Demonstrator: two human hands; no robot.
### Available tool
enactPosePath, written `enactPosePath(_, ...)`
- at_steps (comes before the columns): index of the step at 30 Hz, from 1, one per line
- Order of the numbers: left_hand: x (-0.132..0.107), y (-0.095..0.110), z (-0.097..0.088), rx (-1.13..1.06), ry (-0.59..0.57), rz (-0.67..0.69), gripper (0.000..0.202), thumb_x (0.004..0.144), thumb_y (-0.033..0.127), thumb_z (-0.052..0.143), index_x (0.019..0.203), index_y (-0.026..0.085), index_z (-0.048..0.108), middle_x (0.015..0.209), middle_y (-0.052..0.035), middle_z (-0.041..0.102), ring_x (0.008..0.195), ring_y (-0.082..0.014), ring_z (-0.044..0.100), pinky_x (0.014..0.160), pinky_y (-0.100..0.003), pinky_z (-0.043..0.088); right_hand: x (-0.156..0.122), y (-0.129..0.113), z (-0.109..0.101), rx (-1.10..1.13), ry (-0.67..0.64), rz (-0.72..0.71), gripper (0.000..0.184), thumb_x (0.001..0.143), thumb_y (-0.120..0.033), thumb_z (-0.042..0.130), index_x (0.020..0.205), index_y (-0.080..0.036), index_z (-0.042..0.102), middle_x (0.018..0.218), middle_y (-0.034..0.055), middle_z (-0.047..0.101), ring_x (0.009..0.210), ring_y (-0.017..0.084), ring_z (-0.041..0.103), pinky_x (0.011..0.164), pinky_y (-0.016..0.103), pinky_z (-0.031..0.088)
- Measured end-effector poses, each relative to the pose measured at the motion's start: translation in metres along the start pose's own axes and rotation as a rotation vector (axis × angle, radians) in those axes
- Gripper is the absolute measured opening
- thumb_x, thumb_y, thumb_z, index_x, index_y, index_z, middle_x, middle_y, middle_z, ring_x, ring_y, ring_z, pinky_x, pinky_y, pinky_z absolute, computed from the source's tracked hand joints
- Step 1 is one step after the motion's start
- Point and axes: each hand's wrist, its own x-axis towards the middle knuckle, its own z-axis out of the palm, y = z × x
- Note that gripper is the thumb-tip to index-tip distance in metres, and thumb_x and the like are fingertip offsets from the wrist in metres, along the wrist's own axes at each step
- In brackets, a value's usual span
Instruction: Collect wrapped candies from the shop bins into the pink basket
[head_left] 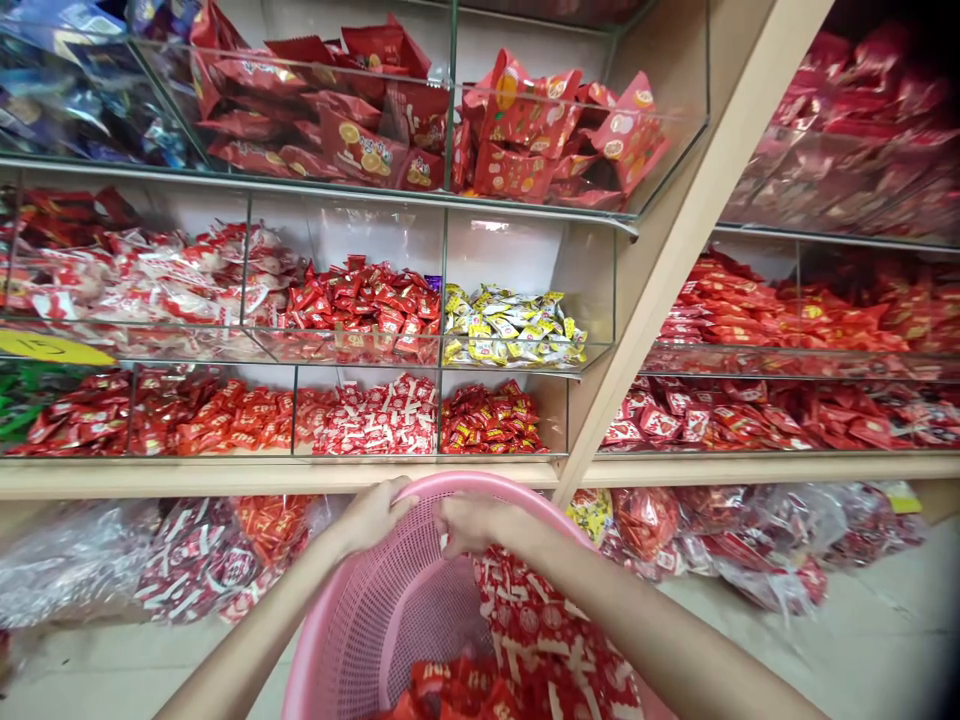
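Note:
A pink plastic basket (pixel 306 640), round and mesh-walled, is tilted against the front of the shelf. My left hand (pixel 375 515) is closed over its far left rim. My right hand (pixel 472 522) reaches inside the far rim with curled fingers; what they hold, if anything, I cannot make out. Inside the basket, red-and-white wrapped candies (pixel 555 635) lie along the right side beneath my right forearm. Several plain red candy packets (pixel 457 690) sit at the near side. Just beyond the rim, shelf compartments hold red-and-white candies (pixel 379 415) and dark red candies with yellow print (pixel 491 418).
Clear-fronted shelves rise ahead, with yellow-and-white candies (pixel 514 325) and large red packets (pixel 360 140). A slanting wooden upright (pixel 675 270) divides them. Below hang or lie plastic bags of candy (pixel 202 555) on the left and more bags (pixel 765 540) on the right. A yellow tag (pixel 52 346) reads 15.

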Motion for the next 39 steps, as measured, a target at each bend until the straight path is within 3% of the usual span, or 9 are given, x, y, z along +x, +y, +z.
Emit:
enactPosePath(3, -0.001, 0.000, -0.001, -0.002, 0.006, -0.005, 0.035, 0.086, 0.044, 0.048, 0.099, 0.015, 0.060, 0.094, -0.0053, 0.064, 0.086, -0.0190, 0.061, 0.081, -0.042, 0.046, -0.027, 0.013, -0.025, 0.036, 0.117, 0.006, 0.027, 0.068, -0.034, 0.063, 0.092, -0.020, 0.061, 0.076, -0.0015, 0.064, 0.062, 0.012, 0.055, 0.051, 0.020, 0.036)
enactPosePath(6, -0.002, 0.000, -0.002, -0.008, 0.008, -0.017, 0.036, 0.086, 0.046, 0.047, 0.099, 0.015, 0.060, 0.095, -0.0057, 0.064, 0.087, -0.0193, 0.061, 0.082, -0.042, 0.045, -0.058, 0.031, -0.039, -0.030, 0.163, 0.117, 0.027, 0.067, -0.035, 0.065, 0.089, -0.020, 0.061, 0.079, 0.0004, 0.064, 0.067, 0.014, 0.055, 0.054, 0.021, 0.035)
enactPosePath(12, -0.005, 0.000, -0.003, -0.002, 0.022, -0.033, 0.037, 0.086, 0.046, 0.046, 0.098, 0.015, 0.060, 0.094, -0.0056, 0.065, 0.086, -0.0188, 0.061, 0.082, -0.042, 0.045, -0.090, 0.060, -0.020, -0.081, 0.097, 0.235, 0.025, 0.068, -0.034, 0.067, 0.086, -0.017, 0.063, 0.089, 0.0071, 0.065, 0.087, 0.021, 0.058, 0.067, 0.024, 0.039)
enactPosePath(20, -0.007, 0.000, -0.004, 0.015, 0.025, -0.042, 0.039, 0.085, 0.049, 0.045, 0.097, 0.015, 0.060, 0.093, -0.0052, 0.065, 0.085, -0.0188, 0.061, 0.081, -0.041, 0.044, -0.077, 0.055, -0.009, 0.008, 0.178, 0.205, 0.040, 0.067, -0.032, 0.066, 0.104, -0.019, 0.061, 0.093, 0.0069, 0.066, 0.091, 0.023, 0.059, 0.070, 0.026, 0.040)
enactPosePath(25, -0.008, 0.000, -0.004, 0.017, 0.019, -0.062, 0.038, 0.086, 0.048, 0.045, 0.097, 0.015, 0.060, 0.093, -0.0053, 0.065, 0.085, -0.0188, 0.061, 0.082, -0.041, 0.044, -0.067, 0.045, -0.004, -0.053, 0.199, 0.224, 0.029, 0.073, -0.029, 0.060, 0.099, -0.017, 0.065, 0.100, 0.0107, 0.066, 0.094, 0.023, 0.060, 0.074, 0.026, 0.042)
enactPosePath(33, -0.009, -0.001, -0.005, 0.022, 0.029, -0.082, 0.037, 0.086, 0.047, 0.046, 0.097, 0.015, 0.060, 0.093, -0.0055, 0.065, 0.086, -0.0190, 0.061, 0.082, -0.041, 0.044, -0.065, 0.025, 0.002, -0.114, 0.188, 0.272, 0.029, 0.074, -0.020, 0.061, 0.101, -0.011, 0.065, 0.109, 0.0165, 0.064, 0.104, 0.025, 0.058, 0.086, 0.030, 0.042)
enactPosePath(39, -0.011, 0.000, -0.007, 0.013, 0.028, -0.090, 0.035, 0.085, 0.045, 0.047, 0.098, 0.015, 0.059, 0.093, -0.0051, 0.064, 0.085, -0.0188, 0.060, 0.081, -0.041, 0.045, -0.060, 0.029, 0.006, -0.114, 0.193, 0.270, 0.027, 0.076, -0.022, 0.061, 0.100, -0.012, 0.064, 0.108, 0.0156, 0.064, 0.103, 0.025, 0.058, 0.086, 0.031, 0.042)
